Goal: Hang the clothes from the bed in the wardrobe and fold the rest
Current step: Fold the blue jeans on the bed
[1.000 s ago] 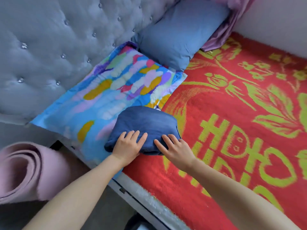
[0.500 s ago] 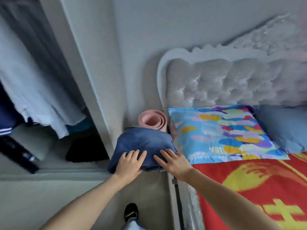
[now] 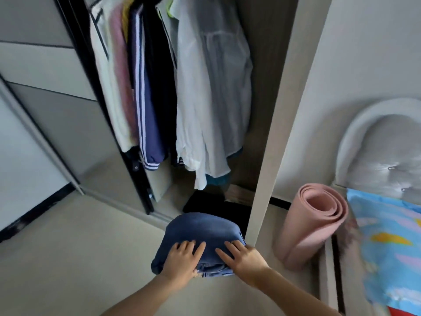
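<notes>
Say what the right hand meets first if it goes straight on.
Beyond the blue bundle the right hand holds, probably the black pile on the wardrobe floor; depth unclear.

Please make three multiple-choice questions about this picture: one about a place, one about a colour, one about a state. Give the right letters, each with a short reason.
1. Where does the rolled pink mat stand?
A. on a shelf
B. on the floor beside the bed
C. on the pillow

2. What colour is the folded garment that the left hand and the right hand hold?
A. blue
B. red
C. white

3. In what state is the wardrobe?
A. shut
B. open, with nothing hanging
C. open, with clothes hanging

Answers:
1 B: the mat stands upright on the floor between the wardrobe's side panel and the bed.
2 A: the bundle under the fingers is plainly blue.
3 C: a white shirt and a striped navy jacket hang in the open part.
</notes>
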A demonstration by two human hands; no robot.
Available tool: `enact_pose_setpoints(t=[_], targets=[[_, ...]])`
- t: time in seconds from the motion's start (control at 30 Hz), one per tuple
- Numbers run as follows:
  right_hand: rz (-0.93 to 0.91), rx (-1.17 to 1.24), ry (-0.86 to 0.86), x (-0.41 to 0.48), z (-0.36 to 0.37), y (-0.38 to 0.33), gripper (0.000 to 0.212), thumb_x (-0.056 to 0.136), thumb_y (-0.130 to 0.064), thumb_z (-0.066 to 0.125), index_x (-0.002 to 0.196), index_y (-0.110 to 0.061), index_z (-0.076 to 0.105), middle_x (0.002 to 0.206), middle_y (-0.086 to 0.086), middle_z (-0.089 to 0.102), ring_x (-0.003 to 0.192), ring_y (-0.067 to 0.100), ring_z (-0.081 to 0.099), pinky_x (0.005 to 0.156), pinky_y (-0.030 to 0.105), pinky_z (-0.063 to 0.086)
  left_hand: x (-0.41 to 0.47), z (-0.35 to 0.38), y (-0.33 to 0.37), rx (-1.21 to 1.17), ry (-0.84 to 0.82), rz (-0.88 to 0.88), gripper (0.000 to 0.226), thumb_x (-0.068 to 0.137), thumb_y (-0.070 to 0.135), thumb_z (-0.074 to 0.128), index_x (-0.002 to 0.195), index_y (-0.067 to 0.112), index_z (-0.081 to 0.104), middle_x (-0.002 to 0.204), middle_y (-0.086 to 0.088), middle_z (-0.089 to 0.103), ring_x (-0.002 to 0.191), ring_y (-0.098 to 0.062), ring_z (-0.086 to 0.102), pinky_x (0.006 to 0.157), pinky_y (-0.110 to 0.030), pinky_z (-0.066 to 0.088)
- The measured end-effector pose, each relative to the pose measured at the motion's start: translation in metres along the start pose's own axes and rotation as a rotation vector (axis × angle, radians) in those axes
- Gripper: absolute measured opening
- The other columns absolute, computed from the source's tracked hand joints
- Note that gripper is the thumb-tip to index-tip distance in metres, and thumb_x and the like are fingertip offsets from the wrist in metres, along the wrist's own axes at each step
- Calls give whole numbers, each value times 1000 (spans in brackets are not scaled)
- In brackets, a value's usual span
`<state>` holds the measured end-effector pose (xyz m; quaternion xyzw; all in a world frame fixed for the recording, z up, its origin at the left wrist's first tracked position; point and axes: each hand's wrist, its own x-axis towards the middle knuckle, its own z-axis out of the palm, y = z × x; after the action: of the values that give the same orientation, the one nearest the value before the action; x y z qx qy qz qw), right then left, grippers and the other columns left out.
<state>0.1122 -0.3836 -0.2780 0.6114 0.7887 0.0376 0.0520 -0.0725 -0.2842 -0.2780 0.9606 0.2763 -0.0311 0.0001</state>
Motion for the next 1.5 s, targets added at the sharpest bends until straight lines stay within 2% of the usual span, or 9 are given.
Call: enact_pose_setpoints(t=[0.27,0.77,0.9,1.03,1.17,1.27,1.37,1.43,1.5], targets=[[36,106,-86,171,32,-43,68,31,-43,86,97,-31,75,88,-3,72,72,12,68,49,18,50,19,40,-169,-20,-106,-30,90,9,51,88,91,18,72,72,-4,70,57,-17,66,53,-24,54],[234,242,-178,326,112,0,74,21,-23,88,95,-23,76,84,4,72,68,17,68,40,20,47,165,118,-312,91,-187,191,83,14,48,88,92,24,75,80,-2,71,66,-17,67,60,-26,56],[280,220,-116,379,148,25,70,25,-17,88,95,-21,77,85,7,72,68,21,69,41,21,49,220,144,-352,143,-95,204,70,20,30,87,89,25,75,79,-2,71,64,-18,67,59,-27,55],[267,96,-32,440,203,46,63,36,-16,86,98,-19,76,88,11,72,71,23,69,46,25,52,269,194,-401,180,-23,208,77,17,38,90,92,24,76,84,-3,73,69,-19,69,60,-27,56],[292,-120,164,511,279,75,37,75,-16,49,102,-17,74,93,15,72,74,27,70,52,29,54,334,266,-455,253,124,195,75,28,30,92,100,21,75,95,-8,73,76,-24,71,59,-34,58],[417,-132,154,567,346,82,44,78,-16,39,105,-21,73,98,14,72,84,28,70,60,33,56,388,335,-491,283,191,132,76,44,23,89,117,18,67,114,-15,67,101,-29,66,84,-47,54],[552,-15,22,611,424,85,54,92,-12,38,145,-22,34,144,27,36,133,37,37,105,42,37,425,415,-522,324,-33,-5,81,85,37,62,150,22,15,156,-16,14,144,-28,14,113,-50,15],[585,175,-247,627,476,78,65,99,-17,37,150,-26,0,156,21,1,143,36,3,115,45,14,430,471,-530,316,-204,-70,80,90,45,53,150,19,7,157,-15,0,145,-27,-1,114,-49,8],[593,229,-257,633,507,64,67,99,-25,38,150,-27,-7,157,17,-2,144,33,-2,115,46,9,419,508,-527,326,-224,-16,72,92,42,49,149,16,14,157,-15,2,145,-27,1,113,-49,9]])
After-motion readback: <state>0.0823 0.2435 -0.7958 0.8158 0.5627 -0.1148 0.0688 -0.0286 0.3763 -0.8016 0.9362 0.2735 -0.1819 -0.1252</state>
